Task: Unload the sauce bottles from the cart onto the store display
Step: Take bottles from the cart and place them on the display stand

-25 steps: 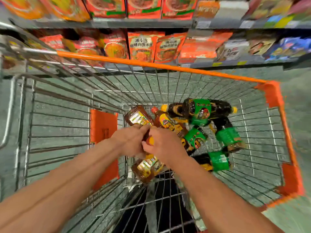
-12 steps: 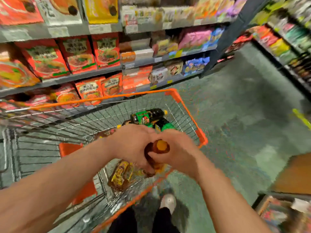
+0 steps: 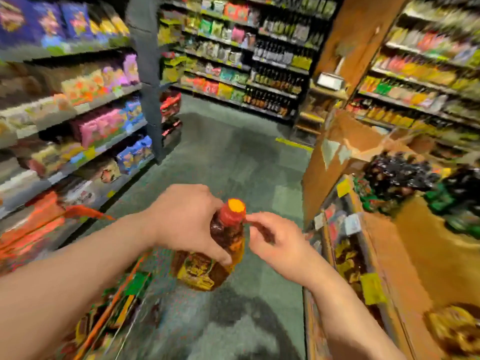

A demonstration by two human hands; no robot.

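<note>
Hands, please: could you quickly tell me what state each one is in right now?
Left hand: holds the sauce bottle, fingers curled round its upper body.
Right hand: fingers loosely curled beside the cap, gripping nothing; contact cannot be told.

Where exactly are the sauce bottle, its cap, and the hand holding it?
sauce bottle (image 3: pixel 207 266): head view, on its yellow label.
bottle cap (image 3: pixel 235 207): head view, on the cap's yellow top.
left hand (image 3: pixel 181 219): head view, on the back of the hand gripping the bottle.
</note>
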